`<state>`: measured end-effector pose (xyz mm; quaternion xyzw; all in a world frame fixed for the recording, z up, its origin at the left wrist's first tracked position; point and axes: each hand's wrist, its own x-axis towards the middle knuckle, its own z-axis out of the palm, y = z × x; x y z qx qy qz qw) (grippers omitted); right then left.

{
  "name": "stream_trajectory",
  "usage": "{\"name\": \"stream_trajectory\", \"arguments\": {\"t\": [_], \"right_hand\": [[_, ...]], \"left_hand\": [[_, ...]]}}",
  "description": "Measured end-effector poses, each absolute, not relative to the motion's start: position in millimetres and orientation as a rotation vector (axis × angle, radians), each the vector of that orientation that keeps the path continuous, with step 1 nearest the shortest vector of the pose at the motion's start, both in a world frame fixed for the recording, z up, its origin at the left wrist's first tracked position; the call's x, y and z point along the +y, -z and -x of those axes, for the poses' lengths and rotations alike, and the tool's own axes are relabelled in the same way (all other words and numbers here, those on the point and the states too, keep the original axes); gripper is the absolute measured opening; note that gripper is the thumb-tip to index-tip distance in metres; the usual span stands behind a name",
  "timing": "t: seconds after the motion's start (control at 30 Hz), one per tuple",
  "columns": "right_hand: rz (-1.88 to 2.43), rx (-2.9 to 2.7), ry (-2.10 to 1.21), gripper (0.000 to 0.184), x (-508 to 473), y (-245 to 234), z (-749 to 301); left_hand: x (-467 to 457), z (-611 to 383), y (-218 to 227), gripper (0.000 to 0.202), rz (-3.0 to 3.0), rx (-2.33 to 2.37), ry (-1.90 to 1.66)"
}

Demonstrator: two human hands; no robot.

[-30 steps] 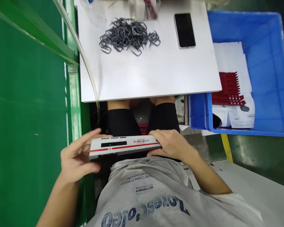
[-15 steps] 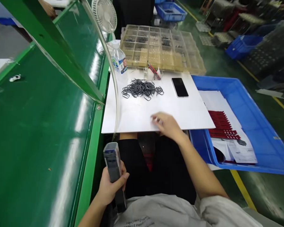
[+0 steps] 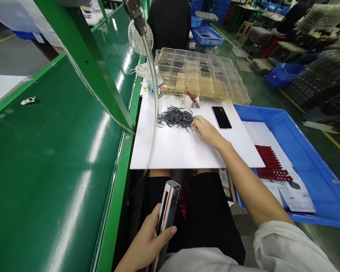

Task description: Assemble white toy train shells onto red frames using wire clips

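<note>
The right hand (image 3: 206,132) had moved out over a white board (image 3: 164,155), its fingers drawn narrowly together at the edge of a tangled heap of dark wire clips (image 3: 175,117) just ahead of it, while the left hand (image 3: 147,241), back near the lap, gripped a white ICE model train carriage (image 3: 167,209) upright.
</note>
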<state>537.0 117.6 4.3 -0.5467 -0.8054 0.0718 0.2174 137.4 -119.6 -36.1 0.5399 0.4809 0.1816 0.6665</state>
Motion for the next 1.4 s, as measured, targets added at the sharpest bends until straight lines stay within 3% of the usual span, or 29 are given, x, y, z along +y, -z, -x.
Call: {"name": "stream_trajectory", "arguments": {"t": [0.1, 0.27, 0.53, 0.77, 0.97, 1.07, 1.2, 1.4], "right_hand": [[1.524, -2.192, -0.208, 0.020, 112.9, -14.4, -551.7], [1.531, -2.274, -0.366, 0.014, 95.2, -9.6, -558.1], [1.696, -1.891, -0.175, 0.032, 24.1, 26.1, -531.4], [1.738, -1.689, -0.112, 0.025, -2.2, 30.5, -505.4], [1.191, -1.706, -0.785, 0.028, -71.6, -19.8, -448.7], [1.108, -1.699, -0.971, 0.031, -105.5, -35.0, -427.4], [1.138, -1.629, -0.943, 0.035, -125.9, -35.5, -423.4], [1.133, -1.690, -0.808, 0.037, -132.1, -37.0, -420.9]], "left_hand": [[-123.5, -136.7, 31.7, 0.078, -1.240, 1.194, -0.373], [-119.1, -143.2, 15.8, 0.089, -0.941, 0.885, -0.381], [-123.8, -147.3, 40.7, 0.075, -0.989, 0.959, -0.427], [-121.9, -154.0, 40.7, 0.068, -1.193, 1.051, -0.377], [-128.9, -152.0, 33.5, 0.079, -1.093, 1.030, -0.376], [-127.0, -153.3, 31.0, 0.067, -1.155, 0.909, -0.339], [-123.0, -157.5, 27.7, 0.046, -1.238, 0.808, -0.331], [-126.2, -157.0, 25.5, 0.042, -1.294, 0.810, -0.313]]}}
